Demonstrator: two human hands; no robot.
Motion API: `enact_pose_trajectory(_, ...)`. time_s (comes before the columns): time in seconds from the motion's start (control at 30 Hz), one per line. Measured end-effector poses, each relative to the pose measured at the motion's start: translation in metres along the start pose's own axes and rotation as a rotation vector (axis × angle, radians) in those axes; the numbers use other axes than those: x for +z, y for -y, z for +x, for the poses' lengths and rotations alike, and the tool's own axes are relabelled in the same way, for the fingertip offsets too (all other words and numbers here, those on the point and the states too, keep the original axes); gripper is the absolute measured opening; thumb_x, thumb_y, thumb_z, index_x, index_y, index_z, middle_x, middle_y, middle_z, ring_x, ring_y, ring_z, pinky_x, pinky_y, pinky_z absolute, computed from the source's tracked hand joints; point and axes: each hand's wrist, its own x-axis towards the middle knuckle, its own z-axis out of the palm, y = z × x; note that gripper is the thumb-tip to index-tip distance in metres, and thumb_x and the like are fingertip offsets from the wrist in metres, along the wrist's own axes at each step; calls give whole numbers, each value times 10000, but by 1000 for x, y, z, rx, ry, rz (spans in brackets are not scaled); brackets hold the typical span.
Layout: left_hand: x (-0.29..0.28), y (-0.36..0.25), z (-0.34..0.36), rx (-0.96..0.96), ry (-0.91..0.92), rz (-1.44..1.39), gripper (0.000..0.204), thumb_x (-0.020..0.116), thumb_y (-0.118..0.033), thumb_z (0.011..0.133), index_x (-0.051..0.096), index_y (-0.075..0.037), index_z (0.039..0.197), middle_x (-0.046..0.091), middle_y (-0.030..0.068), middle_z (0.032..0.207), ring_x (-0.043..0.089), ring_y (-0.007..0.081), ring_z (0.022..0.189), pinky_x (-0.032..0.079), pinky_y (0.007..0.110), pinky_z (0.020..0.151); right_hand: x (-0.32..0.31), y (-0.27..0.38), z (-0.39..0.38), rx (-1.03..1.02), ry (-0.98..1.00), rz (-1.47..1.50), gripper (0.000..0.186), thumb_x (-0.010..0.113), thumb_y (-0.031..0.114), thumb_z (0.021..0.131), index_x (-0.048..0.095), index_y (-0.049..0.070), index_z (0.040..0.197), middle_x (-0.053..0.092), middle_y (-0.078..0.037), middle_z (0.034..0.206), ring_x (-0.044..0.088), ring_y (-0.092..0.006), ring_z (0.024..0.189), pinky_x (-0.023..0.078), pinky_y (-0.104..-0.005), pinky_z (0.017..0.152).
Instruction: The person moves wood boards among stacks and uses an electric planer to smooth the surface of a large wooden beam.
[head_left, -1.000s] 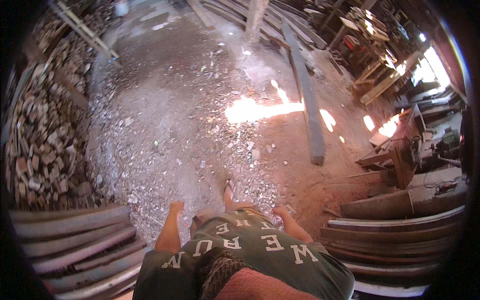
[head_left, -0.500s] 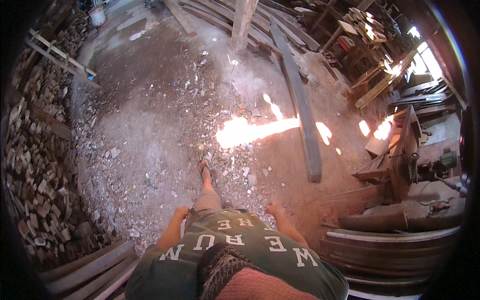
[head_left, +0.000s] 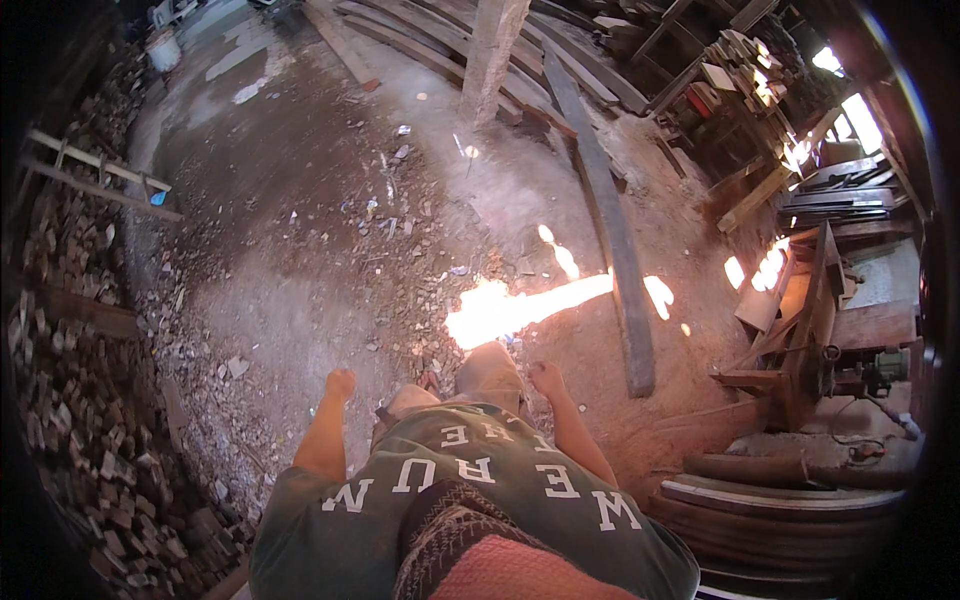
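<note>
My left hand hangs beside my body with its fingers curled closed and nothing visible in it. My right hand hangs at my other side, also loosely curled, with nothing visible in it. Below me are my dark green T-shirt, a pink and dark cloth at my chest, and my legs. Under and ahead of my feet lies the dirt floor, strewn with chips and rubble, with a bright sunlit patch near my right leg.
A long dark beam lies ahead right. A post stands among planks. Offcuts are heaped at left, beside a ladder-like frame. Timber, a machine and curved boards crowd the right. A white bucket is far left.
I have moved forward: the boards at lower left have largely passed out of view and the sunlit patch is now beside my legs. My arms and legs have swung; both hands stay curled.
</note>
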Motion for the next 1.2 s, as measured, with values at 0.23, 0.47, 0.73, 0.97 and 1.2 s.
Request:
enact_pose_trajectory(0.23,-6,-145,72,-155,116,-137,288,615,-285,948,742,-37,876,684,86,710,635,192,590,505,370,524,-5,21,79,64,8,65,326,700,276,863,788,-6,1000,776,-212,893,765,-292,864,584,-427,800)
enact_pose_trajectory(0.47,14,-276,164,-219,183,-80,268,626,-288,933,731,-45,891,702,95,762,670,232,636,523,383,546,-25,-49,132,-204,251,-435,233,627,255,927,814,126,879,772,-172,848,769,-301,793,624,-472,758)
enact_pose_trajectory(0.73,71,-480,234,-108,284,-126,286,628,-249,913,769,-44,1054,708,104,838,696,220,730,525,369,608,-143,-30,348,-293,191,-959,316,671,259,897,742,10,1078,763,-214,1020,738,-365,976,584,-505,864)
enact_pose_trajectory(0.97,109,-626,325,94,466,148,208,643,-242,934,748,-62,939,659,43,757,634,165,672,475,350,568,-263,118,460,112,-312,477,335,698,246,938,717,1,1165,768,-145,958,721,-193,811,569,-363,722)
enact_pose_trajectory(1.2,148,-688,446,22,300,414,306,694,-321,942,775,-64,1087,786,135,980,731,225,886,567,396,745,-257,129,539,143,-27,303,167,668,175,893,712,14,903,747,-127,875,707,-252,817,542,-430,716)
